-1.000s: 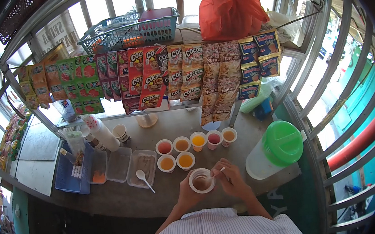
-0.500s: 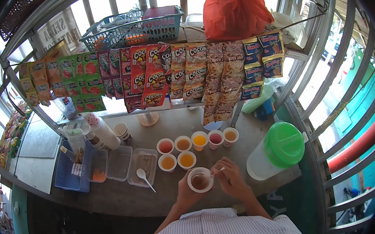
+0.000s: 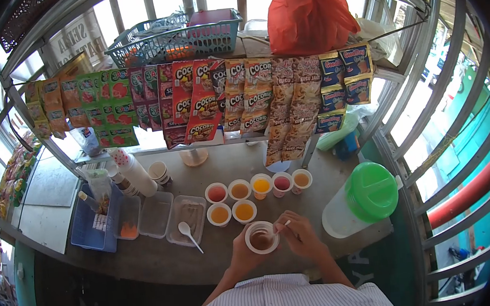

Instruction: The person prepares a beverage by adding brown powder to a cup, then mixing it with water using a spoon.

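Observation:
My left hand (image 3: 246, 254) is wrapped round a white paper cup (image 3: 262, 237) with brown liquid inside, held at the counter's front edge. Between the fingers of my right hand (image 3: 298, 236) is the handle of a light-coloured spoon (image 3: 279, 228); its lower end dips into this cup, and the bowl is hidden in the drink. Just beyond stand several filled cups in two rows: a red drink (image 3: 216, 192), a bright yellow one (image 3: 261, 184), a dark red one (image 3: 282, 183) and orange-yellow ones such as this near cup (image 3: 244, 210).
On the right stands a clear jug with a green lid (image 3: 372, 191). To the left are plastic containers (image 3: 156, 212), a white spoon (image 3: 188, 234), stacked cups (image 3: 136, 172) and a blue basket (image 3: 92, 232). Drink sachets (image 3: 202, 107) hang across the front below a red bag (image 3: 310, 17).
My right hand has shifted the spoon slightly to the left within the cup. My left hand keeps the cup in the same place, and the other cups have not moved.

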Demonstrator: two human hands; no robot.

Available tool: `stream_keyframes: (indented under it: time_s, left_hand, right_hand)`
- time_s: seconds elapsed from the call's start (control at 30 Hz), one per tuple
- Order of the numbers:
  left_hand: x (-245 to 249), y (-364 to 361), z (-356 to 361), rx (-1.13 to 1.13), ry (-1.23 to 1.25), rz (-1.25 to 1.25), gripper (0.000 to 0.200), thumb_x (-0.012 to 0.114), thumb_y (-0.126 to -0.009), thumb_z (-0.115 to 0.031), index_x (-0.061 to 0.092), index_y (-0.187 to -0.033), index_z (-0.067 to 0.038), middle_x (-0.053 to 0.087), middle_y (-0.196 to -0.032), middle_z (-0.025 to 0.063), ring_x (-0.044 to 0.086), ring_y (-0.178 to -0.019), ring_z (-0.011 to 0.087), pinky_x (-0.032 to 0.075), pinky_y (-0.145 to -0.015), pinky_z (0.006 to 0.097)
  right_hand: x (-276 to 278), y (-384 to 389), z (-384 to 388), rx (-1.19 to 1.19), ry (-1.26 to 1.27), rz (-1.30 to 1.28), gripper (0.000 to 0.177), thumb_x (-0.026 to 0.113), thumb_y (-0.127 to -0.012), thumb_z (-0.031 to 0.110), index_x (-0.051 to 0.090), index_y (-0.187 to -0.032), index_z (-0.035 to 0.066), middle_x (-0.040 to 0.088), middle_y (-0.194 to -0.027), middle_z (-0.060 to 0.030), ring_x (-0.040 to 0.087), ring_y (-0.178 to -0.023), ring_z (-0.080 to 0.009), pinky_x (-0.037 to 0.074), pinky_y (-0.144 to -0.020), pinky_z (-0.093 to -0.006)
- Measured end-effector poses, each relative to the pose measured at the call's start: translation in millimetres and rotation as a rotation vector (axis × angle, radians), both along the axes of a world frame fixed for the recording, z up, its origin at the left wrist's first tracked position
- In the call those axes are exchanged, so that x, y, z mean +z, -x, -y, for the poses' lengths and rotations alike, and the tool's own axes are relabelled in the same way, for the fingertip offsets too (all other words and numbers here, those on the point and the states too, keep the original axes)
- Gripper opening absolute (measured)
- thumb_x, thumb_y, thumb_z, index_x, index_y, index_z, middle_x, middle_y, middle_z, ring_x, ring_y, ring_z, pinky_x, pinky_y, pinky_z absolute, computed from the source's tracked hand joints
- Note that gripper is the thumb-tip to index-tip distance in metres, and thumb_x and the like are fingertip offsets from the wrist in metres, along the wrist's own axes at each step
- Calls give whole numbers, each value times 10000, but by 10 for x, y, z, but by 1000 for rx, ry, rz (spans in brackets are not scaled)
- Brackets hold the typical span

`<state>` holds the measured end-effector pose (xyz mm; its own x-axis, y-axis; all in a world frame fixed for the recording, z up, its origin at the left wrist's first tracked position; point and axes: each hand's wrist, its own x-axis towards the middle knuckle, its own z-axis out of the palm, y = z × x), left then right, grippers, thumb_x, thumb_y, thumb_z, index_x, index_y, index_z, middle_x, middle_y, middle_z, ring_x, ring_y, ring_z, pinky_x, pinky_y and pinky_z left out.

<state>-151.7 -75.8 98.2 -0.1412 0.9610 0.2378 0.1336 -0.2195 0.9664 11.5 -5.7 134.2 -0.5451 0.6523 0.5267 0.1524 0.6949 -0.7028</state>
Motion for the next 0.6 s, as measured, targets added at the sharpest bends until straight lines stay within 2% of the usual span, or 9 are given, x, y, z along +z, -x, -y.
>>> stream_keyframes:
  time_s: [0.07,0.2,0.3,0.37,0.4,0.5,0.57,0.6]
  left_hand:
    - [-9,-4,5,-10,40,-19,578,906,-673,-212,595,-1125,-29,682,-1048,91,675,-938,171,545,-841,301]
    - [-63,3,-9,-4,27,26,585,909,-668,-214,595,-1125,-27,682,-1048,90,676,-937,173,545,-842,301]
    - [-41,-2,-12,5,23,-8,583,907,-669,-210,596,-1126,-24,684,-1042,92,677,-939,174,545,-841,303]
    - [-52,2,-17,13,12,-7,577,903,-674,-207,596,-1127,-25,687,-1040,94,678,-944,173,545,-841,304]
    - [-57,0,-8,13,13,-6,577,903,-674,-207,596,-1127,-25,687,-1040,94,678,-944,173,545,-841,304]
    - [-56,-3,-4,-2,78,3,569,898,-679,-205,598,-1128,-27,688,-1047,97,678,-950,176,545,-841,308]
    - [-41,-6,-1,4,7,-50,575,897,-680,-206,594,-1134,-27,689,-1051,97,680,-948,177,546,-841,308]
    - [-52,-5,1,4,8,-49,575,897,-680,-206,594,-1134,-27,689,-1051,97,680,-948,177,546,-841,308]
  right_hand:
    - [-34,0,-3,35,59,-93,32,560,-877,1,576,-849,-2,595,-788,-107,544,-740,-281,455,-671,-372]
    - [2,-2,-11,34,-15,1,34,556,-882,1,575,-853,-1,594,-790,-108,543,-742,-283,453,-672,-372]
    - [-20,9,-13,24,102,-75,29,562,-878,2,574,-851,-2,602,-800,-109,547,-742,-286,454,-673,-374]
    - [12,17,-21,-31,-51,-9,36,562,-881,7,575,-848,3,604,-804,-109,549,-751,-283,451,-680,-377]
    - [3,12,-15,-31,-50,-9,36,562,-881,7,575,-848,3,604,-804,-109,549,-751,-283,451,-680,-377]
    - [-3,1,-10,49,87,-20,34,569,-877,17,584,-847,18,613,-806,-95,553,-759,-270,437,-701,-379]
    - [52,4,-8,-76,-120,86,43,569,-884,23,592,-848,30,619,-808,-82,555,-768,-250,410,-716,-371]
    - [62,-1,0,-76,-119,87,43,569,-884,23,592,-848,30,619,-808,-82,555,-768,-250,410,-716,-371]
